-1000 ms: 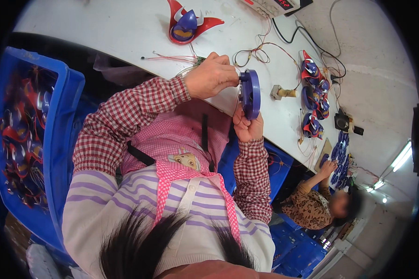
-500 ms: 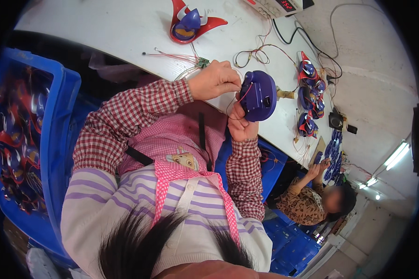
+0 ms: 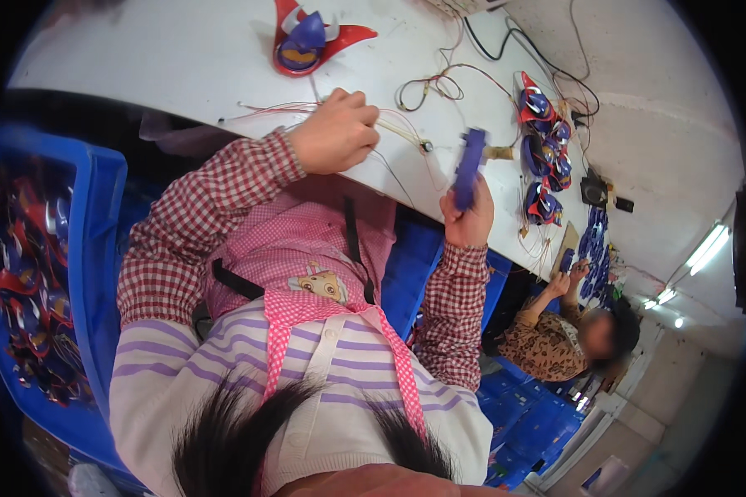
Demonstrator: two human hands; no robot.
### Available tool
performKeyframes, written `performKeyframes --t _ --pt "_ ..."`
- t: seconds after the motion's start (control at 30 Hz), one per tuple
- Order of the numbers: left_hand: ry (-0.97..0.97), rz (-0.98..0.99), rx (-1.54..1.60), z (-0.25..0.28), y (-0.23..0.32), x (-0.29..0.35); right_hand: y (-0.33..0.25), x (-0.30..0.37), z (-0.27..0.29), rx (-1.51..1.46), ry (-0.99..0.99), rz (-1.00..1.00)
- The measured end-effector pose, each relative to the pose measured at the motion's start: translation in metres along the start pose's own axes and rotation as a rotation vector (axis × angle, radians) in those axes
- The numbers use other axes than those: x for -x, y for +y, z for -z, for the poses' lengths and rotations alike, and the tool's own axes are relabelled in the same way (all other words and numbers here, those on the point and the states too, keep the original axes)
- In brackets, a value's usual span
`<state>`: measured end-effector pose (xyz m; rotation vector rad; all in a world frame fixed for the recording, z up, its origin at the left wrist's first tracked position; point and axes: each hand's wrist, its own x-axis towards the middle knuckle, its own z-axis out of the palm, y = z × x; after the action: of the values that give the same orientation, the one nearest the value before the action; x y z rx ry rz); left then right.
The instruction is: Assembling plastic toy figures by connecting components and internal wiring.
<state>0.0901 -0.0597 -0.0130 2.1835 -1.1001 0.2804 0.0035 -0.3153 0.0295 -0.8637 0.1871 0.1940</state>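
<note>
My right hand (image 3: pixel 471 215) grips a purple plastic housing (image 3: pixel 471 170), turned edge-on and held up over the table's front edge. To its left, my left hand (image 3: pixel 336 132) is closed with curled fingers around thin wires (image 3: pixel 398 130) at the tabletop. These pale wires run from the fingers to a small round component (image 3: pixel 425 146) near the housing. Red wires (image 3: pixel 265 108) stretch out from the other side of that hand. Whatever else lies under its fingers is hidden. Beyond it stands a red, purple and white plastic toy figure (image 3: pixel 307 41).
A blue crate (image 3: pixel 99 215) full of similar figures stands at the left. More figures (image 3: pixel 539 157) sit along the right of the white table (image 3: pixel 166 66), beside loose cables (image 3: pixel 439 83). A co-worker (image 3: pixel 547 340) works farther right, near blue crates (image 3: pixel 514 431).
The hands have moved apart; the left has left the housing for the wires on the table. The right hand has shifted right and turned the housing from face-on to edge-on.
</note>
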Motion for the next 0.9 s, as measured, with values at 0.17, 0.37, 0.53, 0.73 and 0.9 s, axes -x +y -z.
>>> performKeyframes --t 0.17,0.37,0.53,0.73,0.9 --pt "-0.061 0.085 0.171 0.023 0.008 -0.002 0.003 -0.01 -0.018 0.659 0.45 0.143" --pt "0.313 0.227 0.198 -0.012 0.006 -0.023 0.004 -0.005 -0.023 0.572 0.315 0.207" --pt "0.174 -0.048 0.002 -0.02 0.002 -0.023 -0.019 0.018 -0.013 0.314 0.29 0.293" --pt "-0.272 0.043 0.308 0.001 -0.012 -0.01 -0.014 0.009 0.001 0.399 0.286 0.28" --pt "-0.227 0.129 0.298 0.015 -0.002 -0.016 0.0 -0.022 0.01 0.684 0.38 0.223"
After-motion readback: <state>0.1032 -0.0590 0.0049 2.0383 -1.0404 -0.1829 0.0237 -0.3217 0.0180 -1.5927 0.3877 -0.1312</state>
